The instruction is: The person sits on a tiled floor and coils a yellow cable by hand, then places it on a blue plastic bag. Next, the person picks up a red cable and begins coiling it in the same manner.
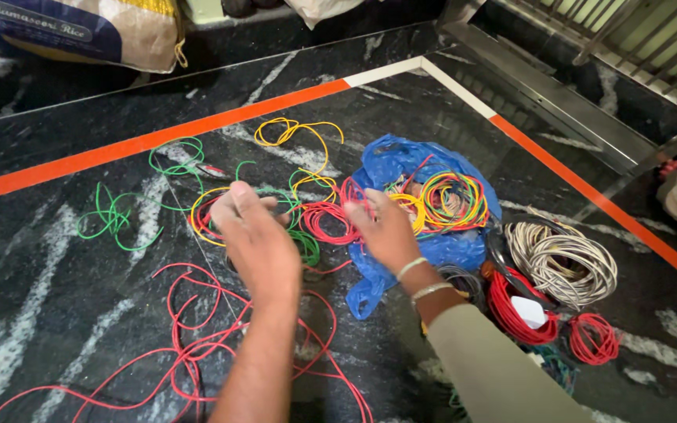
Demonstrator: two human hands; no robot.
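Note:
My left hand (256, 239) is palm down over a tangle of green wire (304, 244) and a small yellow and red coil (201, 215), its fingers curled into the wires. My right hand (385, 231), with two bangles at the wrist, pinches the edge of a red wire coil (324, 222) lying between the two hands. Just right of it a blue plastic bag (401, 160) lies open on the floor with a multicoloured wire coil (454, 201) on it.
On the dark marble floor lie loose red wire (190, 345), green wire (111, 219) and a yellow wire (299, 133). At the right sit a white cable coil (562, 258) and red coils (593, 338). Orange floor stripe (143, 145); a sack (80, 31) at the back left.

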